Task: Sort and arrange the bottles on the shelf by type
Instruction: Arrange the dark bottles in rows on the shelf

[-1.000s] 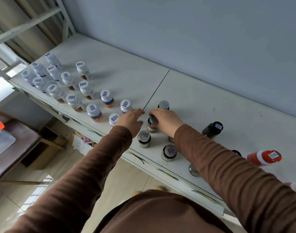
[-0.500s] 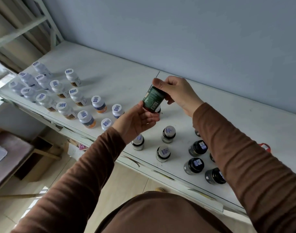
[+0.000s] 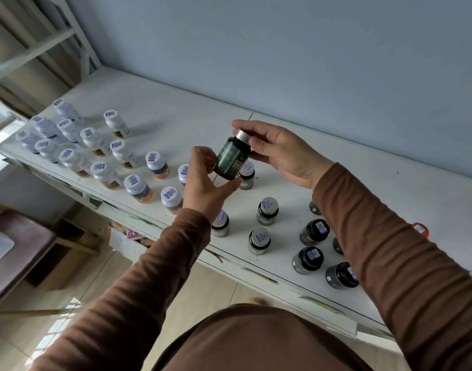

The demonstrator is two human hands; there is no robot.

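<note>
A dark green bottle with a silver cap is held tilted above the white shelf. My right hand grips its cap end, and my left hand holds its lower end between thumb and fingers. Several white bottles with white caps stand in rows at the left. Several silver-capped dark bottles stand below the hands. Three black-capped bottles stand at the right, partly hidden by my right sleeve.
A red-capped bottle peeks out behind my right arm. The grey wall runs along the shelf's back. The shelf's metal frame rises at the far left. A brown table stands lower left, below the shelf's front edge.
My right hand lifted the green bottle off the shelf, and my left hand came up to hold its lower end. The bottle has turned so that its label faces me.
</note>
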